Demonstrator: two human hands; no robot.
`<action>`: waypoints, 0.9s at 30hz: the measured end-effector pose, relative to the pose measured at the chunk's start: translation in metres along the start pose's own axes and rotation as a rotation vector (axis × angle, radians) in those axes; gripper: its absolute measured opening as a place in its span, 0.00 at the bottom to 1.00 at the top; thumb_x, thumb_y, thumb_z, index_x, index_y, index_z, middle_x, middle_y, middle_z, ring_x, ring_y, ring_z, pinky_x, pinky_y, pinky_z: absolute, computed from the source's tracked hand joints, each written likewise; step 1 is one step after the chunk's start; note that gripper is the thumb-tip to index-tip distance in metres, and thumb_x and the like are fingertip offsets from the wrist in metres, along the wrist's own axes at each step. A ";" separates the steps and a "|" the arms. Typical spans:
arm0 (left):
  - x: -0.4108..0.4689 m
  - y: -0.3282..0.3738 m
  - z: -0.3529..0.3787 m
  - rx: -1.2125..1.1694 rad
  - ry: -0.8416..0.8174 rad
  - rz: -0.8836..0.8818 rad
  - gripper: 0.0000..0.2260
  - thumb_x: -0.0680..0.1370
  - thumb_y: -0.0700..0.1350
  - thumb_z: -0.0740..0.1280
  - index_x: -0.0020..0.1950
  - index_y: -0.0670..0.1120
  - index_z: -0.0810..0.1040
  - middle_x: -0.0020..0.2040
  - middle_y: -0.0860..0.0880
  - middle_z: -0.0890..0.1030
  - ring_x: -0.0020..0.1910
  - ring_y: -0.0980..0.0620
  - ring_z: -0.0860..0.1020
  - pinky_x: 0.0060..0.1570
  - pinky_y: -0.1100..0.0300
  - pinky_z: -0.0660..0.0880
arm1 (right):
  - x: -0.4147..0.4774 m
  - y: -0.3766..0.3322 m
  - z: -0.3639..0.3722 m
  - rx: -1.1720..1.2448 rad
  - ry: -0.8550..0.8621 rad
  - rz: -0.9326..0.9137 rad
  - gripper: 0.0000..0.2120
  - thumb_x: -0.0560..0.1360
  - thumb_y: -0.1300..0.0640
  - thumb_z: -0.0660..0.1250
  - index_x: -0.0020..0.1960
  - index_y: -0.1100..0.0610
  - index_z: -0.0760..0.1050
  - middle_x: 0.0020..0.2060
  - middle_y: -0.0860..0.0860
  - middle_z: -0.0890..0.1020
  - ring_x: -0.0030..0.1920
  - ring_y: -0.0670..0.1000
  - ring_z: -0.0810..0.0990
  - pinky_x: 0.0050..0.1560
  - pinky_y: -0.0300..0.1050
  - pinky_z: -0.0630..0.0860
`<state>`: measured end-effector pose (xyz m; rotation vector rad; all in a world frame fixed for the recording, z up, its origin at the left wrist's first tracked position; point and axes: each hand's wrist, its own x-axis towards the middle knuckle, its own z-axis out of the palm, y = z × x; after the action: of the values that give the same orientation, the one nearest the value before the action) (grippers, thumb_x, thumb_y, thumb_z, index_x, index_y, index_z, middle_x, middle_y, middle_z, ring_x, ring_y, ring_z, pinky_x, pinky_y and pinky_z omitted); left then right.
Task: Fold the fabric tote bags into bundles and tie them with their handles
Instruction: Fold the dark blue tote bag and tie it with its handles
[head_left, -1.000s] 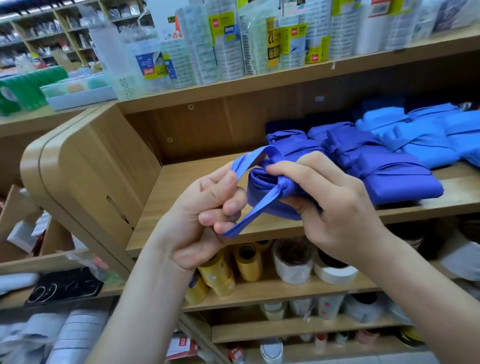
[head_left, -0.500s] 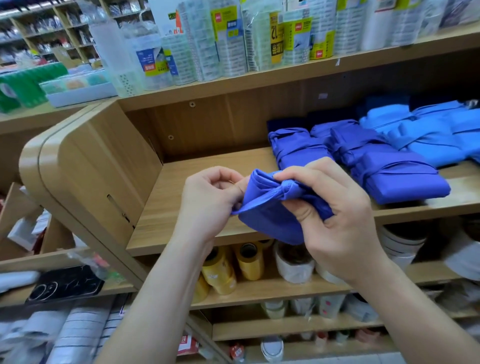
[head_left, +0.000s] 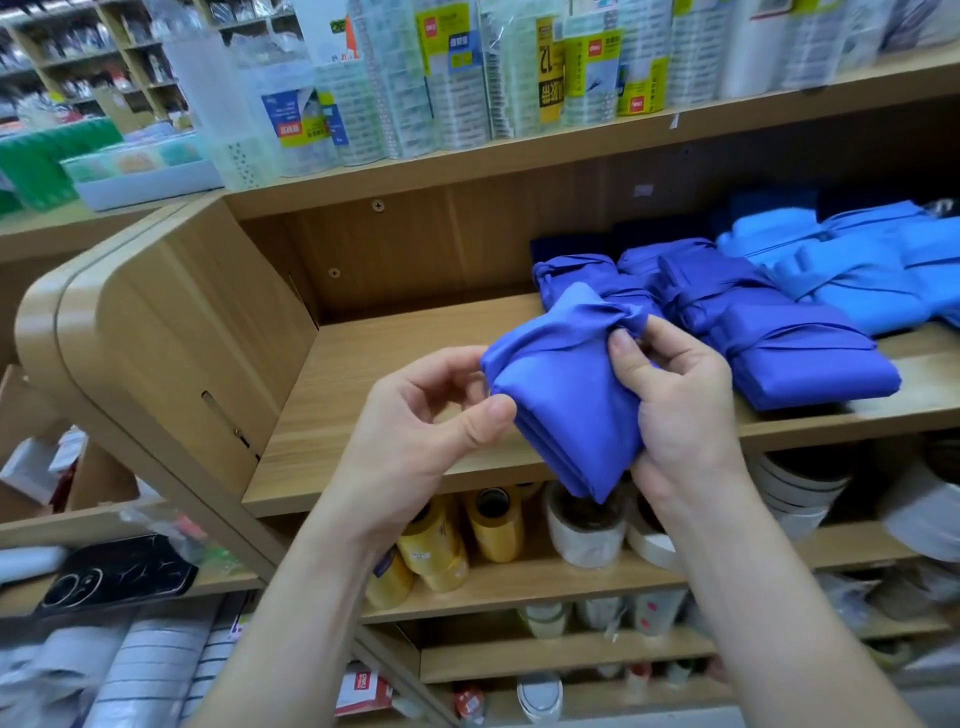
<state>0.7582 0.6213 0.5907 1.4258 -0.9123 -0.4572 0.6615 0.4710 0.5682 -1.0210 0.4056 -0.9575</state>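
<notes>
A folded violet-blue tote bag bundle (head_left: 563, 384) hangs in the air in front of the wooden shelf (head_left: 395, 353). My right hand (head_left: 675, 405) grips its right side, with thumb and fingertips pinching the gathered handle near the top. My left hand (head_left: 426, 431) pinches the bundle's left corner between thumb and curled fingers. Behind it, on the shelf, lie tied violet-blue bundles (head_left: 769, 332) and lighter blue bundles (head_left: 857, 265).
The shelf has a rounded wooden end panel (head_left: 156, 332) on the left. Packaged goods (head_left: 467, 78) line the shelf above. Yellow and white tape rolls (head_left: 493, 525) sit on the shelf below. A black phone (head_left: 114, 574) lies on a lower ledge at left.
The loose handle loop that my left hand was pulling is drawn in and gone from view. The bundle has turned, so its flat folded side faces me, and both hands have shifted right.
</notes>
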 end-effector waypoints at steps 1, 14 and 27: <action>-0.001 -0.001 -0.001 0.069 0.009 0.062 0.19 0.66 0.56 0.78 0.52 0.49 0.82 0.48 0.47 0.80 0.50 0.47 0.78 0.53 0.52 0.77 | -0.001 0.000 0.000 0.007 -0.008 0.024 0.06 0.78 0.67 0.64 0.51 0.62 0.80 0.42 0.54 0.84 0.46 0.52 0.81 0.52 0.48 0.78; 0.007 -0.005 0.017 0.009 0.197 0.262 0.04 0.73 0.40 0.70 0.45 0.46 0.77 0.40 0.54 0.80 0.39 0.55 0.78 0.35 0.63 0.75 | -0.017 0.001 0.015 0.148 0.001 0.192 0.29 0.67 0.55 0.78 0.63 0.58 0.70 0.57 0.56 0.83 0.56 0.57 0.83 0.58 0.60 0.79; 0.018 -0.012 0.077 -0.818 0.359 -0.012 0.04 0.74 0.41 0.67 0.43 0.42 0.74 0.43 0.45 0.82 0.44 0.53 0.81 0.49 0.60 0.79 | 0.002 -0.001 0.033 0.250 0.287 -0.140 0.19 0.68 0.70 0.73 0.53 0.56 0.72 0.52 0.56 0.80 0.55 0.61 0.82 0.58 0.63 0.78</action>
<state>0.7137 0.5567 0.5765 0.7214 -0.3453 -0.4858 0.6847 0.4866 0.5862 -0.6930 0.4426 -1.2545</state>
